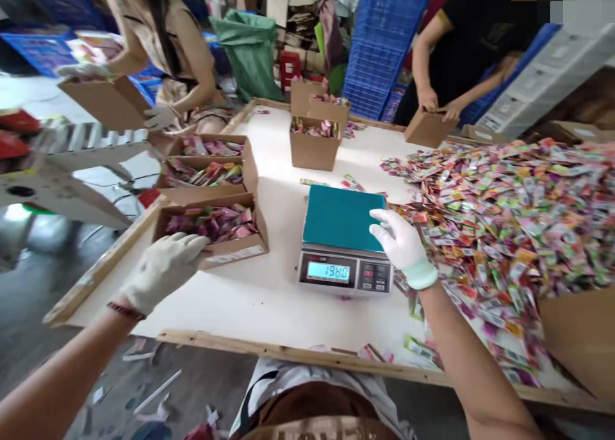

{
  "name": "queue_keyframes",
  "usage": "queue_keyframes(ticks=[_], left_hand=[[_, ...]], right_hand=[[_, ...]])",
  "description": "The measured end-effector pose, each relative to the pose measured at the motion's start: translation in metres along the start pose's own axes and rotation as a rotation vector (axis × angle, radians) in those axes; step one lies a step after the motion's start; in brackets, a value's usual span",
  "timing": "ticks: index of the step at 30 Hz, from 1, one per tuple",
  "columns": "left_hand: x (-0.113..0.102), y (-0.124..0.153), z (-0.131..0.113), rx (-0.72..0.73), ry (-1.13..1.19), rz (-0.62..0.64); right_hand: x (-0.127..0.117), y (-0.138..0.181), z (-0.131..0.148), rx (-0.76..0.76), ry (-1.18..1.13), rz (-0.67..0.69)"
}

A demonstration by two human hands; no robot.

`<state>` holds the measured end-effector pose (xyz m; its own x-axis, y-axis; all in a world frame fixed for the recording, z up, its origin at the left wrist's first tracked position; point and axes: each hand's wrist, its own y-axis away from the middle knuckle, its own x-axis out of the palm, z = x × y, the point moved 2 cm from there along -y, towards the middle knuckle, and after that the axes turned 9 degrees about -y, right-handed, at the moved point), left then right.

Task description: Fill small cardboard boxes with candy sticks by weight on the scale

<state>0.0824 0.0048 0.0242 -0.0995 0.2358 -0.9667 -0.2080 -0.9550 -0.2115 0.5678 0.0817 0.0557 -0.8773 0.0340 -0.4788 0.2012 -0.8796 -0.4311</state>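
Filled carton [241, 246]: near left, beside scale [331, 219]. Your left hand [163, 270] at its near rim, grip cannot be told; right hand [401, 244] unclasped over scale. Likely weighty, walls flexible: grasp low, opposite sides.

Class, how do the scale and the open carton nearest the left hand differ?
The scale is low and flat-topped; the carton has raised walls. The scale has a teal platform and lit display; the carton is brown cardboard, holding colourful packets. Both rest on the white table.
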Motion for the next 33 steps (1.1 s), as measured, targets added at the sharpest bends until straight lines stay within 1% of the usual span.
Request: queue_keyframes(ticks=[1,3,5,6,7,9,10,11,12,13,14,17,19,21,23,24,25,26,27,28,29,31,33], left_hand=[[0.002,-0.003,-0.006,0.026,-0.057,0.025],[0.003,-0.008,-0.015,0.054,-0.109,0.046],[0.005,-0.008,-0.02,0.043,-0.116,0.04],[0.006,-0.007,-0.021,0.033,-0.119,0.034],[0.007,-0.005,-0.022,0.025,-0.123,0.028],[0.009,-0.001,-0.025,0.018,-0.141,0.021],[0.01,0.001,-0.026,0.019,-0.152,0.017],[0.01,0.003,-0.027,0.02,-0.164,0.01],[0.01,0.004,-0.029,0.017,-0.176,0.0],[0.009,0.005,-0.03,0.012,-0.187,-0.011],[0.008,0.006,-0.031,0.009,-0.194,-0.022],[0.009,0.004,-0.031,0.011,-0.188,-0.055],[0.011,0.004,-0.029,0.025,-0.18,-0.088],[0.015,0.006,-0.029,0.04,-0.189,-0.127],[0.017,0.008,-0.03,0.049,-0.209,-0.159],[0.018,0.009,-0.031,0.049,-0.218,-0.165],[0.018,0.009,-0.032,0.047,-0.224,-0.162],[0.017,0.007,-0.032,0.045,-0.226,-0.15],[0.017,0.005,-0.03,0.044,-0.225,-0.131],[0.017,0.002,-0.027,0.043,-0.22,-0.108],[0.017,-0.002,-0.022,0.046,-0.213,-0.082],[0.018,-0.012,-0.007,0.055,-0.191,-0.036],[0.022,-0.027,0.01,0.044,-0.131,-0.031]], right_hand=[[0.021,-0.013,0.019,-0.083,-0.021,0.044],[0.073,-0.036,0.057,-0.245,-0.059,0.16],[0.135,-0.057,0.09,-0.353,-0.058,0.32],[0.168,-0.065,0.102,-0.368,-0.028,0.42],[0.2,-0.073,0.113,-0.348,0.022,0.519],[0.256,-0.084,0.126,-0.229,0.171,0.69],[0.277,-0.089,0.13,-0.158,0.254,0.752],[0.292,-0.092,0.133,-0.098,0.325,0.795],[0.3,-0.095,0.135,-0.059,0.377,0.819],[0.303,-0.098,0.137,-0.041,0.409,0.825],[0.301,-0.1,0.137,-0.039,0.421,0.81],[0.279,-0.108,0.137,-0.077,0.385,0.715],[0.269,-0.111,0.136,-0.066,0.381,0.705],[0.273,-0.109,0.134,-0.016,0.4,0.787],[0.286,-0.103,0.135,0.004,0.426,0.873],[0.291,-0.1,0.136,-0.005,0.427,0.891],[0.292,-0.096,0.138,-0.022,0.416,0.883],[0.289,-0.093,0.14,-0.04,0.394,0.849],[0.28,-0.091,0.141,-0.054,0.359,0.794],[0.264,-0.09,0.141,-0.063,0.31,0.721],[0.242,-0.09,0.138,-0.075,0.254,0.632],[0.182,-0.091,0.127,-0.097,0.149,0.41],[0.106,-0.087,0.106,-0.094,0.099,0.14]])
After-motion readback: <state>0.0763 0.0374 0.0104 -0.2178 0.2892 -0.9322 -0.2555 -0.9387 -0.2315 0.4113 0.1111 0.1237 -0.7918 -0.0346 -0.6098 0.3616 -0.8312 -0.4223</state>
